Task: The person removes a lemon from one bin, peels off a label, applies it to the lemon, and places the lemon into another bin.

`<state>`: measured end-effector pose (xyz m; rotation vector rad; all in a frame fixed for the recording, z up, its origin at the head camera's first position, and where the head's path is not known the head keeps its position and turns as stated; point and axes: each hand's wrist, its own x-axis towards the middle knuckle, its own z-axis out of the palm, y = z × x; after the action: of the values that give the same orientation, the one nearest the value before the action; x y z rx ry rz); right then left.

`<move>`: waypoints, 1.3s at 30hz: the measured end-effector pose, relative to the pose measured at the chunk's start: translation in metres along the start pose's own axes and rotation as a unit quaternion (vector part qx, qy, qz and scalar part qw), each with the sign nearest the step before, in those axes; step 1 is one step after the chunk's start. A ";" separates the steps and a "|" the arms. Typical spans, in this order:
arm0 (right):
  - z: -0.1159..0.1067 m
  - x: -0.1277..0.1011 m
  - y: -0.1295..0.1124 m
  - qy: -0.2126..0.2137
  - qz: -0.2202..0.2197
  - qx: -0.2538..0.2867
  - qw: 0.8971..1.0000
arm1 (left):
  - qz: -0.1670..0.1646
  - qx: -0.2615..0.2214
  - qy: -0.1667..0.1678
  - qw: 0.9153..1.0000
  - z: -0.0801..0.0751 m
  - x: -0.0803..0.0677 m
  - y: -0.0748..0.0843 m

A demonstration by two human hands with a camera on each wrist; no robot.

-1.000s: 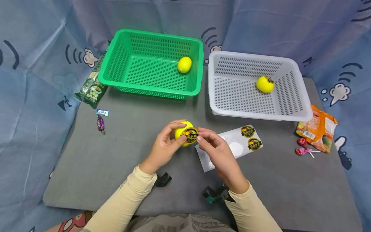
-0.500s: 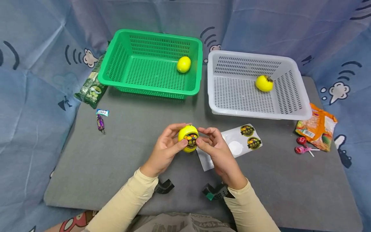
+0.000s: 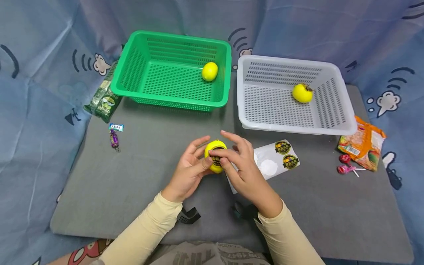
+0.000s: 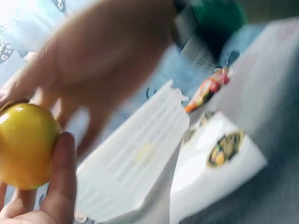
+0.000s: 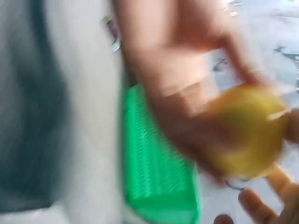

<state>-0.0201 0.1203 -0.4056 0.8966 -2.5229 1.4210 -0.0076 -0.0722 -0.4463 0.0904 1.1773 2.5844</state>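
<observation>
Just above the table, the left hand (image 3: 188, 171) holds a yellow lemon (image 3: 217, 144) between thumb and fingers. A round black-and-gold sticker (image 3: 216, 162) lies on the lemon's near side, partly covered by fingers. The right hand (image 3: 246, 173) lays a straight finger across the sticker, its thumb close below and its index finger lifted. In the left wrist view the lemon (image 4: 25, 144) shows smooth and shiny; motion blurs it in the right wrist view. Partly under the right hand lies a white sticker sheet (image 3: 279, 167) with two stickers left of the same kind.
A green basket (image 3: 169, 103) with a lemon (image 3: 209, 71) stands at the back left. Beside it is a white basket (image 3: 298, 129) with a yellow persimmon (image 3: 302, 93). Green bag (image 3: 104, 105) and wrapped candies (image 3: 114, 139) lie left; orange bag (image 3: 363, 143) and lollipops (image 3: 345, 169) right.
The sticker, first pinched at its edge by the right hand, now lies against the lemon. The right hand has shifted from its edge to across its face.
</observation>
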 end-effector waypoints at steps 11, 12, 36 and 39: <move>0.010 0.003 0.010 0.002 -0.037 -0.068 0.997 | 0.011 -0.001 -0.013 1.000 0.014 0.003 0.000; 0.010 0.002 0.011 -0.005 -0.025 -0.064 0.998 | 0.007 -0.001 -0.010 1.000 0.013 0.002 0.000; 0.027 -0.012 0.000 0.002 0.059 -0.038 0.998 | 0.107 0.172 0.008 0.979 0.020 0.008 -0.013; 0.033 -0.013 0.001 -0.019 0.071 -0.031 0.997 | 0.112 0.180 0.010 0.977 0.021 0.009 -0.013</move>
<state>-0.0045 0.0999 -0.4293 0.7544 -2.6905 1.3675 -0.0089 -0.0466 -0.4429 0.2908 1.7196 2.5260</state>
